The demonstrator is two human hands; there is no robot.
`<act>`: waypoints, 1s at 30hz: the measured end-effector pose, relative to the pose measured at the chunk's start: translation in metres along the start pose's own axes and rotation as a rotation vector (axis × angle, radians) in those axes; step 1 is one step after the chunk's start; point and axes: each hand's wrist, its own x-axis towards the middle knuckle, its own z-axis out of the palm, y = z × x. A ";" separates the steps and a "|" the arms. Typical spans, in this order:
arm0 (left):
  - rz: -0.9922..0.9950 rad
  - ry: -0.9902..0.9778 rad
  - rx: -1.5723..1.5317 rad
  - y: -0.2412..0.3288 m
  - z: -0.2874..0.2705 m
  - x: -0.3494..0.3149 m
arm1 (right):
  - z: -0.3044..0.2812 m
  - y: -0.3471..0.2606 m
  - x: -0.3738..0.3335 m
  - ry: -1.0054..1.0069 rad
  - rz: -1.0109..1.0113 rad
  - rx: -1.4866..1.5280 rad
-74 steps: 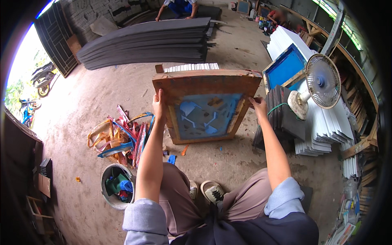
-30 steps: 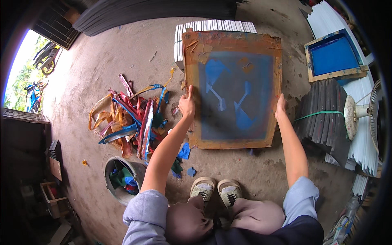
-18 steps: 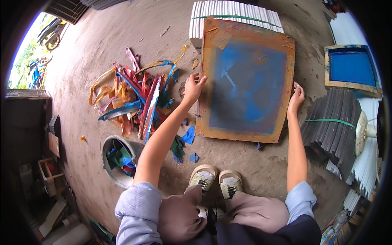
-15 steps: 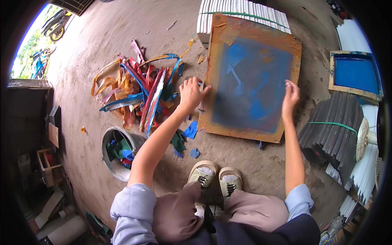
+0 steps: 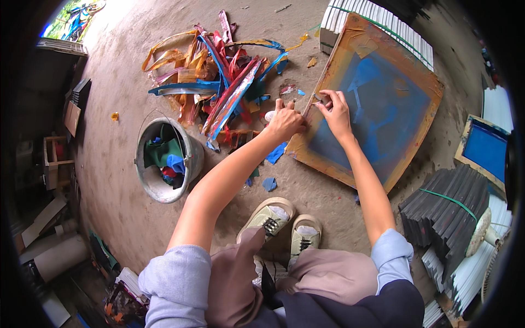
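A screen-printing frame (image 5: 377, 104), with a blue-stained grey mesh and brown-taped border, leans on a white bundled stack. My left hand (image 5: 288, 121) is closed at its left edge, fingers bent against the border. A small white thing (image 5: 269, 116) shows beside that hand; I cannot tell whether it is held. Over the same edge, my right hand (image 5: 336, 113) pinches thumb and fingers together. Whatever lies between those fingertips is too small to name. Left of the frame, a tangled heap of red, blue and orange peeled strips (image 5: 219, 76) lies on the floor.
A grey bucket (image 5: 191, 158) holds green and blue scraps. A blue scrap (image 5: 269, 184) lies near my shoes. The white stack (image 5: 402, 33) stands behind the frame. On the right are a strapped black stack (image 5: 445, 213) and a blue-meshed frame (image 5: 488, 147).
My right hand has moved from the frame's right side to its left edge, near my left hand. The view has turned, so the frame appears farther right and more tilted.
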 end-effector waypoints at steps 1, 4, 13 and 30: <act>-0.002 0.000 0.021 0.001 0.001 -0.001 | 0.005 -0.001 0.000 0.028 0.012 -0.056; 0.003 0.017 0.075 0.004 0.001 -0.004 | 0.016 -0.005 0.002 0.107 0.028 -0.199; 0.268 0.137 -0.007 0.012 -0.015 -0.025 | 0.020 -0.011 -0.001 0.117 0.034 -0.393; -0.397 0.290 -0.142 -0.048 -0.053 -0.142 | 0.047 -0.082 -0.039 -0.178 -0.403 0.028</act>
